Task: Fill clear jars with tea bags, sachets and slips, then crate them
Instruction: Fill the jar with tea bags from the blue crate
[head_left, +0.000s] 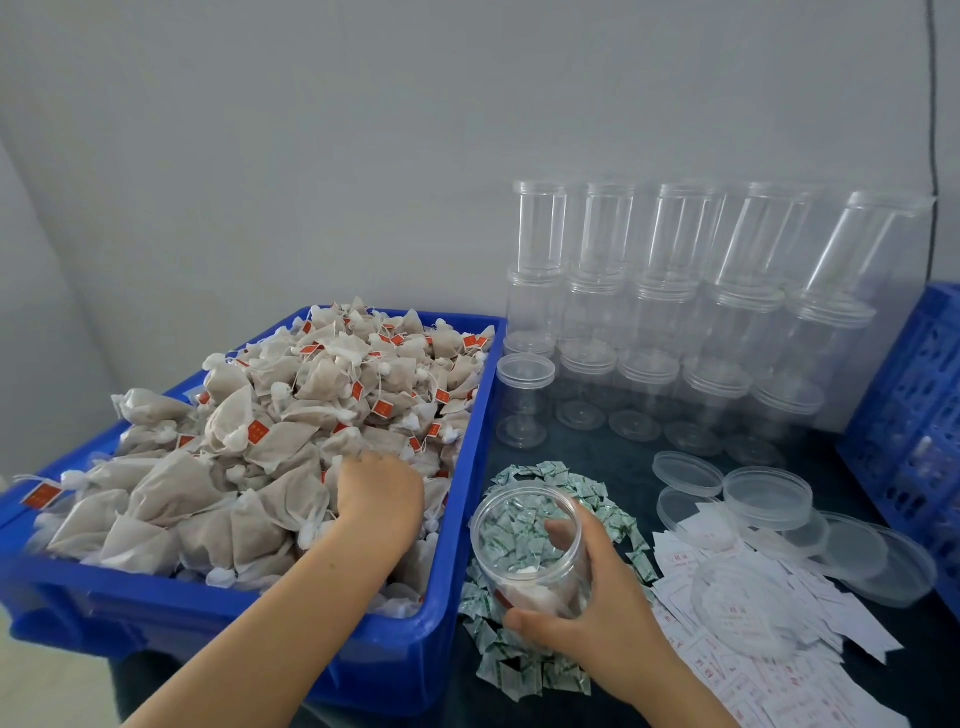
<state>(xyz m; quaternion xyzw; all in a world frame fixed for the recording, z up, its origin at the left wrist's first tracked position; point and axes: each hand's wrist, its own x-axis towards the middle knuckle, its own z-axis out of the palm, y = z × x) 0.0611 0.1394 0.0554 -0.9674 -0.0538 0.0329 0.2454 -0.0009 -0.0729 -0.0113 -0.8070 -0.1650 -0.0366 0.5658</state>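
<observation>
A dark bench (613, 467) carries a blue tub (457, 519) heaped with tea bags (291, 415) on its left side, with stacked empty clear jars (670, 312) standing against the wall behind and a blue crate (909, 415) at the right edge. Nearer, white slips (737, 649) and loose clear lids (769, 499) lie right of a spread of green-printed sachets (545, 478). The left hand (379, 493) reaches into the tea bags, fingers buried so its grasp cannot be told, while the right hand (587, 608) curls round a tilted open jar (530, 545) over the sachets.
</observation>
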